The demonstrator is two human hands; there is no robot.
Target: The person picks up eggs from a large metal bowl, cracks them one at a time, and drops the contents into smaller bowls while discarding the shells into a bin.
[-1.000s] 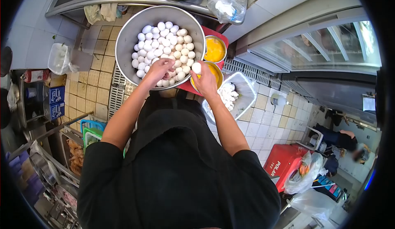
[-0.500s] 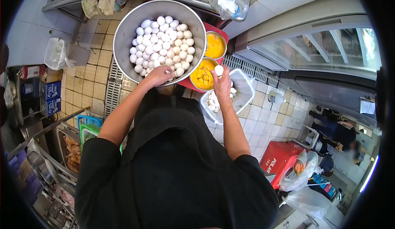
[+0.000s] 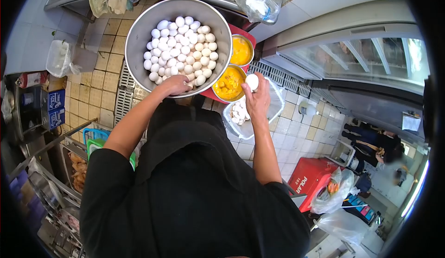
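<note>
My right hand (image 3: 256, 98) has its fingers closed round one white egg (image 3: 252, 82), held just beside the near bowl of yolks (image 3: 228, 82) and above the clear tub of shells (image 3: 273, 114). My left hand (image 3: 174, 84) rests curled on the near rim of the big steel bowl of eggs (image 3: 139, 40), whether gripping an egg I cannot tell. To do this well, I'd keep the egg low over the yolk bowl so nothing drips between it and the tub.

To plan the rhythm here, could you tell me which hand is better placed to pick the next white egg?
Left: the left hand rests in the large steel basin; the right hand already holds a white egg.
</note>
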